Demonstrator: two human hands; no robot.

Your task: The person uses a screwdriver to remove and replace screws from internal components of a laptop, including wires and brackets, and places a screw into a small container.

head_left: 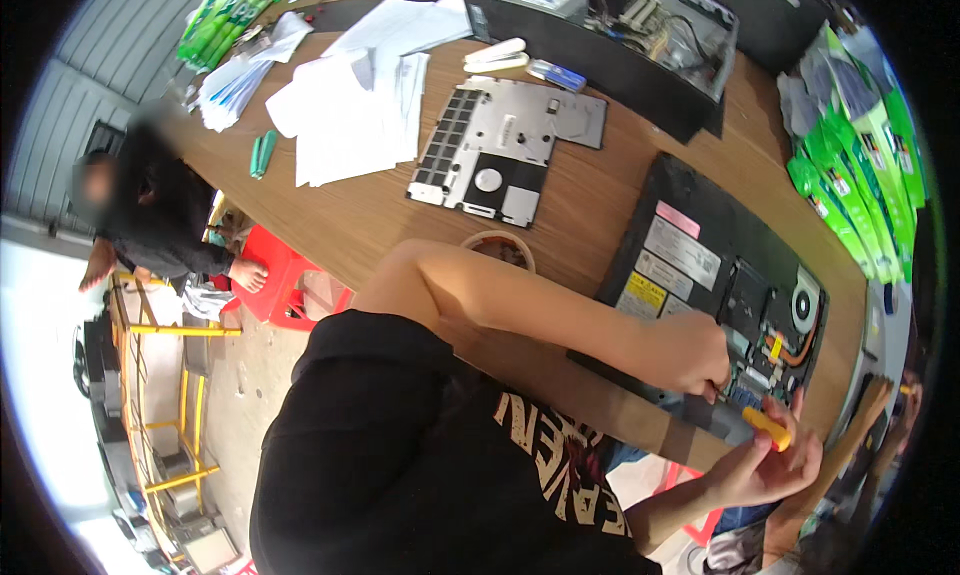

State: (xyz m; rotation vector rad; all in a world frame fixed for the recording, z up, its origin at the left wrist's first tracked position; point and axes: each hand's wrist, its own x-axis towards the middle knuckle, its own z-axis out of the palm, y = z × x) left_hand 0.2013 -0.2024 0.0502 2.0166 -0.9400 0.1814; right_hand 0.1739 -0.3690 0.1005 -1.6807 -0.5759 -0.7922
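Observation:
A black laptop lies bottom-up on the wooden table, its opened section showing a fan, copper piping and boards. My left hand is closed at the laptop's lower edge, fingertips by the shaft of a screwdriver; what exactly they pinch is hidden. My right hand, just below the laptop, grips the screwdriver's yellow handle. My left forearm crosses in front of a round brown rim, perhaps a tape roll.
A metal panel, papers and open computer case lie toward the back. Green packets are at right. A person sits at left by a red stool; other people's arms show at far right.

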